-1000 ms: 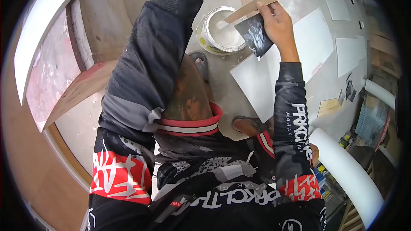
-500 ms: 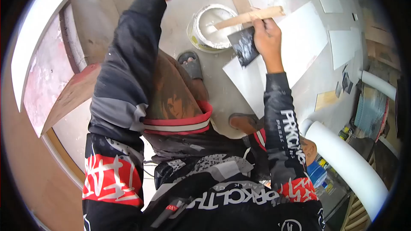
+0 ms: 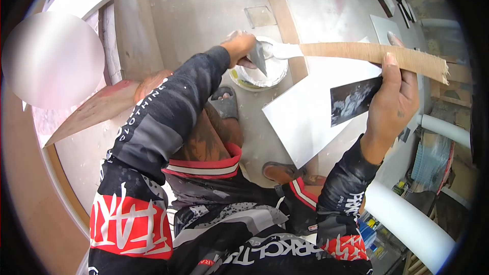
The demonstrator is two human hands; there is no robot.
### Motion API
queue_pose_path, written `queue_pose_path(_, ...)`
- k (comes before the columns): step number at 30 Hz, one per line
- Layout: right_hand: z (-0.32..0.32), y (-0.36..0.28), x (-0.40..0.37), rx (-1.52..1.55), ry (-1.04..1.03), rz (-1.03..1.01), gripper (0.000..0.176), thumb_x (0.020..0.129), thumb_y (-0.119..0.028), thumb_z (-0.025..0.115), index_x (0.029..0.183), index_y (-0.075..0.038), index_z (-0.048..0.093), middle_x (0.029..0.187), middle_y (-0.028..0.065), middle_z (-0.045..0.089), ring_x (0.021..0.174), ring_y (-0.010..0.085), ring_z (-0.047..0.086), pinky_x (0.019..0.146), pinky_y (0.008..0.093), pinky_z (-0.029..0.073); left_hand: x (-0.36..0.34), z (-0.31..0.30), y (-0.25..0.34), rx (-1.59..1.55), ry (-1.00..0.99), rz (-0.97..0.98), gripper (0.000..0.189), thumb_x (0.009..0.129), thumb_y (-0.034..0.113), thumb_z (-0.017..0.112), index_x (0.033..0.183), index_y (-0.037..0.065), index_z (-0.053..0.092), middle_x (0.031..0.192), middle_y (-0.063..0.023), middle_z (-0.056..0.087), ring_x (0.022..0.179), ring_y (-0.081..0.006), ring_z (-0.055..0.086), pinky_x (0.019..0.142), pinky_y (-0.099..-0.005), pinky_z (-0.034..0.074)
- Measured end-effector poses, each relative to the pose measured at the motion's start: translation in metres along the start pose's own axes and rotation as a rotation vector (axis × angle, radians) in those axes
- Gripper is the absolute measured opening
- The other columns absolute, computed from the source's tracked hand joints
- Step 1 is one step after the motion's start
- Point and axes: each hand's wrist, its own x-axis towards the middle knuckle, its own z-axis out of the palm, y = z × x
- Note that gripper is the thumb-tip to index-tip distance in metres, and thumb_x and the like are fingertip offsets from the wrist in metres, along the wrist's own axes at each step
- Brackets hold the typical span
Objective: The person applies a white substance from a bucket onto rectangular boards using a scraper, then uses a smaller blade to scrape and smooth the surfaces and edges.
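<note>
I have the left hand just over the near left side of the bucket, its fingers closed around a grey blade that points down over the opening. The bucket stands on the floor in front of the feet, and I see white, paste-like material inside it and white smears along its rim.

The right hand is well apart from the left, out to the right of the bucket. It grips a long wooden strip toward its ragged end, with the thumb on the near face. The strip reaches leftward, and its far end, coated in white, is over the bucket beside the grey blade; I cannot tell whether the two touch. The right hand also holds a dark plate by its right edge, below the strip, with its face smeared white.

Beneath the dark plate and the strip, I make out a white sheet lying on the floor, one corner pointing toward the sandals. A brown board runs along the floor behind the bucket, with a small square piece to its left. At lower right I see a thick white roll
</note>
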Motion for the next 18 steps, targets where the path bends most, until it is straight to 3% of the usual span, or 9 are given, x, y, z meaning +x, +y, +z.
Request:
queue_pose_path(5,0.022,0.012,-0.019,-0.224,-0.063,-0.012,0.028,0.092,-0.009,0.060,0.115,0.005,0.063,0.106,0.0172,0.068,0.093,0.0200,0.065,0.084,0.0326,0.050,0.002,0.024,0.013,-0.179,-0.041,-0.054,0.031,0.096,0.014,0.044,0.121,-0.004,0.050,0.119,-0.0193,0.052,0.096,-0.0337,0.065,0.067,-0.0383,0.065)
queue_pose_path(6,0.031,0.020,-0.028,-0.144,-0.080,-0.036,0.027,0.091,-0.008,0.061,0.113,0.007,0.063,0.108,0.0189,0.068,0.097,0.0231,0.065,0.088,0.0342,0.049,-0.016,0.029,0.020,0.271,0.046,0.222,0.038,0.059,-0.006,0.084,0.091,-0.003,0.065,0.092,-0.0095,0.070,0.090,-0.0201,0.066,0.081,-0.0285,0.054)
queue_pose_path(7,0.040,0.030,-0.034,-0.150,-0.081,-0.135,0.028,0.090,-0.008,0.062,0.112,0.009,0.063,0.109,0.0203,0.068,0.099,0.0240,0.066,0.090,0.0345,0.049,0.023,0.024,-0.012,-0.077,0.003,0.046,0.034,0.062,-0.007,0.082,0.091,-0.002,0.065,0.094,-0.0085,0.070,0.091,-0.0179,0.067,0.079,-0.0283,0.056)
queue_pose_path(9,0.054,0.041,-0.041,-0.083,-0.074,-0.144,0.027,0.088,-0.007,0.063,0.110,0.008,0.064,0.107,0.0219,0.068,0.100,0.0307,0.067,0.090,0.0367,0.049,-0.028,0.033,0.028,0.359,0.035,0.241,0.034,0.063,-0.007,0.080,0.093,-0.003,0.065,0.097,-0.0099,0.070,0.085,-0.0188,0.069,0.075,-0.0299,0.057)
queue_pose_path(10,0.061,0.051,-0.043,-0.041,-0.051,-0.132,0.025,0.088,-0.008,0.063,0.108,0.006,0.064,0.106,0.0222,0.068,0.098,0.0327,0.067,0.087,0.0372,0.050,-0.022,0.031,0.036,0.038,0.030,-0.147,0.042,0.067,0.000,0.080,0.104,0.004,0.061,0.116,-0.0079,0.063,0.103,-0.0164,0.061,0.076,-0.0337,0.056)
queue_pose_path(11,0.069,0.063,-0.046,0.000,-0.027,-0.113,0.023,0.088,-0.009,0.063,0.106,0.005,0.065,0.104,0.0225,0.068,0.097,0.0346,0.067,0.085,0.0378,0.051,-0.022,0.031,0.041,0.053,0.030,-0.145,0.042,0.067,0.000,0.080,0.104,0.004,0.061,0.116,-0.0079,0.063,0.103,-0.0164,0.061,0.076,-0.0337,0.056)
queue_pose_path(13,0.080,0.082,-0.051,-0.004,-0.021,0.093,0.024,0.088,-0.013,0.063,0.104,0.004,0.065,0.102,0.0239,0.067,0.095,0.0365,0.066,0.082,0.0386,0.051,-0.027,0.032,0.049,1.242,-0.064,0.009,0.043,0.066,0.001,0.080,0.104,0.007,0.062,0.112,-0.0125,0.064,0.102,-0.0216,0.062,0.081,-0.0373,0.052)
queue_pose_path(16,0.096,0.145,-0.072,-0.150,-0.164,0.510,0.034,0.089,-0.028,0.061,0.098,0.005,0.065,0.093,0.0284,0.066,0.090,0.0409,0.064,0.076,0.0422,0.050,-0.041,0.034,0.055,0.951,0.148,0.156,0.031,0.083,0.021,0.061,0.108,0.003,0.065,0.102,-0.0220,0.065,0.097,-0.0350,0.064,0.086,-0.0423,0.051)
queue_pose_path(18,0.104,0.204,-0.119,-0.273,-0.158,0.552,0.040,0.089,-0.036,0.062,0.095,0.004,0.067,0.088,0.0285,0.065,0.087,0.0439,0.063,0.077,0.0455,0.050,-0.045,0.037,0.063,0.932,0.198,0.177,0.041,0.091,0.029,0.047,0.112,0.000,0.065,0.102,-0.0274,0.065,0.097,-0.0413,0.064,0.085,-0.0445,0.051)
